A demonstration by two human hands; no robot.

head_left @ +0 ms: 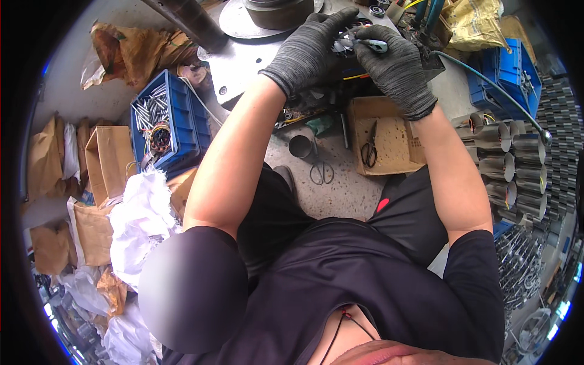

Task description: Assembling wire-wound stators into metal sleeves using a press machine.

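Both my hands wear dark grey knit gloves and meet near the top of the view. My left hand (310, 52) wraps around a small dark metal part (344, 45) with a round shape. My right hand (396, 67) pinches a thin light-coloured tool (372, 44) against that part. The part itself is mostly hidden by my fingers. Under my hands lies a grey metal machine plate (243, 61).
A blue crate (176, 121) with metal rods and wire coils stands at left. A shallow cardboard tray (392, 146) holds black scissors (369, 149); a second pair of scissors (322, 172) and a small metal cup (300, 146) lie on the floor. Stacked shiny metal tubes (517, 170) fill the right.
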